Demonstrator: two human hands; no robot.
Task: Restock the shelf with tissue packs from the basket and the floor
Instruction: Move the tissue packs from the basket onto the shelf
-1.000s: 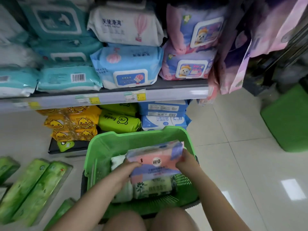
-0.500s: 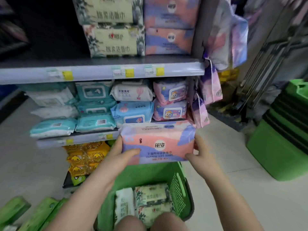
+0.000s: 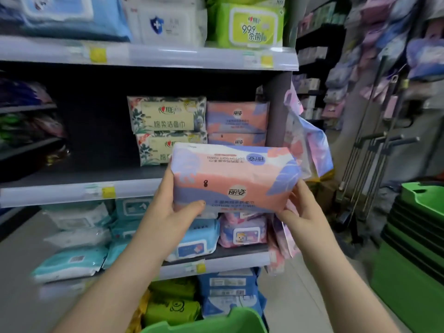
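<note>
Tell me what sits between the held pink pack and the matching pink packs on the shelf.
Nothing: in the head view the held pack overlaps the stacked matching packs, with no object between.

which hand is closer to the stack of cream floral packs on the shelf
Left. The left hand grips the pink pack just below and in front of the cream floral packs; the right hand holds its far end, further right.

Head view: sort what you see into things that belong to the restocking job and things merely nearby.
Job: pink-and-purple tissue pack, left hand, right hand, matching stacked packs, middle shelf, green basket.

Nearby: floral cream packs, green wipes pack, stacked green baskets.
</note>
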